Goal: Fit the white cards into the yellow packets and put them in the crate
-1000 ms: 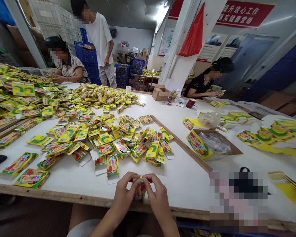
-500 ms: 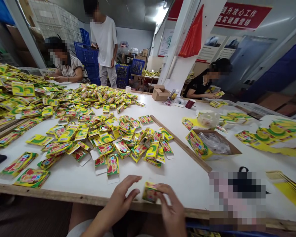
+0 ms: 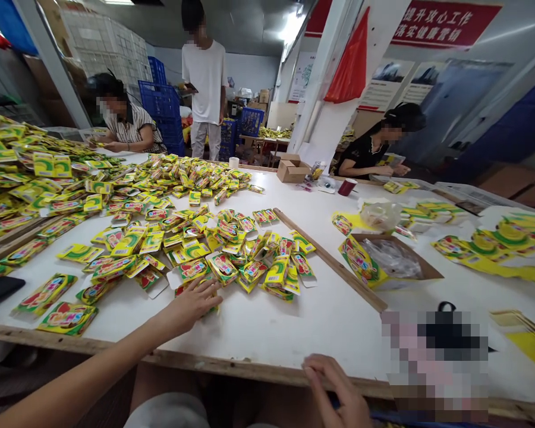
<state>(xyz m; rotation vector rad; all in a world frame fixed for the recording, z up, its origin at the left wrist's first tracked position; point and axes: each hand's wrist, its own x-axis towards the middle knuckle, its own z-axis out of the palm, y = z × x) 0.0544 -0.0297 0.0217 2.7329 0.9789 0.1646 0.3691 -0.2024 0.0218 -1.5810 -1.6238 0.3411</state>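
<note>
Nearby, clear bags [image 3: 390,257] in the carton [image 3: 429,273]; left hand [image 3: 191,306] grip apart on packet pile [image 3: 196,249], right hand [image 3: 339,392] apart.

The packets [image 3: 191,249] heaped on the left half of the table [image 3: 294,321] are bright yellow with green arcs and red-and-pink print. The table is white on top, its near edge bare pale wood. A brown wooden strip [image 3: 330,260] crosses it. By the far edge sit a tan cardboard box [image 3: 292,171] and a dark red cup [image 3: 346,186].
</note>
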